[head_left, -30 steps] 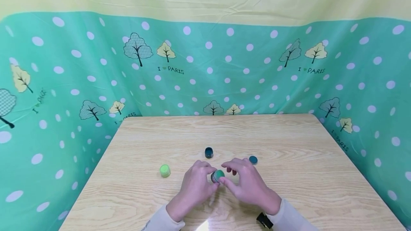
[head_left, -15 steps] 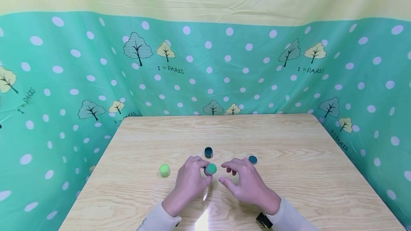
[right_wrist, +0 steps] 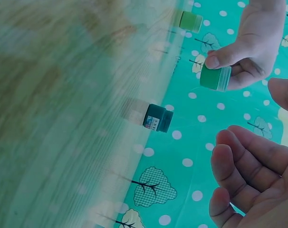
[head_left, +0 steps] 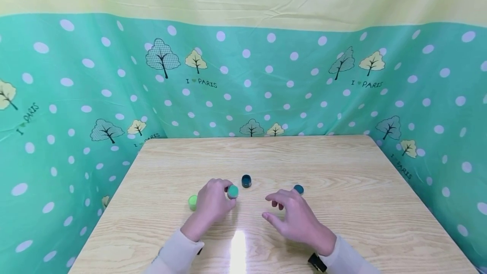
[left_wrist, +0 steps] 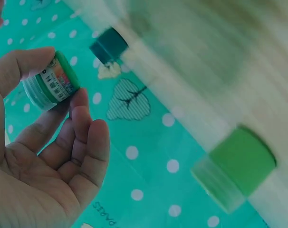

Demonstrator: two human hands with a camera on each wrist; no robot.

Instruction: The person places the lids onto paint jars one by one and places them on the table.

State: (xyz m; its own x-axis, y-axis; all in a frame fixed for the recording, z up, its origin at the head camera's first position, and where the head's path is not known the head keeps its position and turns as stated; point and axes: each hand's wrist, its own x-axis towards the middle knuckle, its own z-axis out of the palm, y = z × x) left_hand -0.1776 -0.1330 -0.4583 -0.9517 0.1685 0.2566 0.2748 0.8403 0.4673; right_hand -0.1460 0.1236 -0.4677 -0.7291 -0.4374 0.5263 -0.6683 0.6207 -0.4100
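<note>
Between thumb and fingertips my left hand (head_left: 214, 200) pinches a small green jar (left_wrist: 51, 80); its label shows a barcode. The jar is clear of the table, its green lid (head_left: 233, 191) facing up in the head view. Just right of it stands a dark teal jar (head_left: 246, 181) with its top off. A flat dark teal lid (head_left: 298, 189) lies beyond my right hand (head_left: 294, 219). That hand holds nothing; its fingers are loosely bent, thumb apart, as the right wrist view shows. Left of my left hand is a light green jar (head_left: 192, 202) with its lid on, partly hidden by the hand.
The jars stand on a light wood-grain table (head_left: 335, 160). A green dotted cloth (head_left: 213, 75) with tree prints hangs along the back and both sides. A bright reflection shows on the tabletop near the front, between the forearms.
My left hand has carried the green jar away from the right hand, leftward and slightly farther back, and now covers part of the light green jar. My right hand has barely moved.
</note>
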